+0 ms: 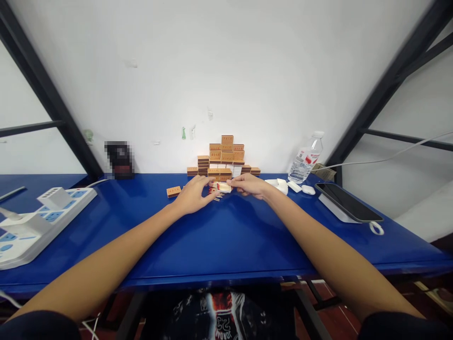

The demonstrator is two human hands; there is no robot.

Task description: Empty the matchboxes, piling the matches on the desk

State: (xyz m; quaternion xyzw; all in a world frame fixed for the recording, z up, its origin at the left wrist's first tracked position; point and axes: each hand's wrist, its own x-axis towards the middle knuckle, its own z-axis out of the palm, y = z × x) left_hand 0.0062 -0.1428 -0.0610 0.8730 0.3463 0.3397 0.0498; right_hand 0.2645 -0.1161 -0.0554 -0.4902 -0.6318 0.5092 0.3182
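A small white matchbox tray (223, 188) full of matches is held just above the blue table. My right hand (249, 184) pinches its right end between thumb and fingers. My left hand (194, 194) curves around the tray's left end, with thumb on the near side and fingertips on the far side. Loose red-headed matches (218, 197) lie under and beside the tray, partly hidden by my left hand. A closed matchbox (173, 191) lies left of my left hand. Behind my hands, several matchboxes (227, 155) are stacked in a stepped pile against the wall.
On the right stand a water bottle (306, 158), white earbud-like items (293, 186) and a phone (348, 202) on a white block. A white power strip (63, 212) with plugs lies at left. A dark, blurred-out object (121, 160) stands by the wall. The table's front edge (219, 278) is near me.
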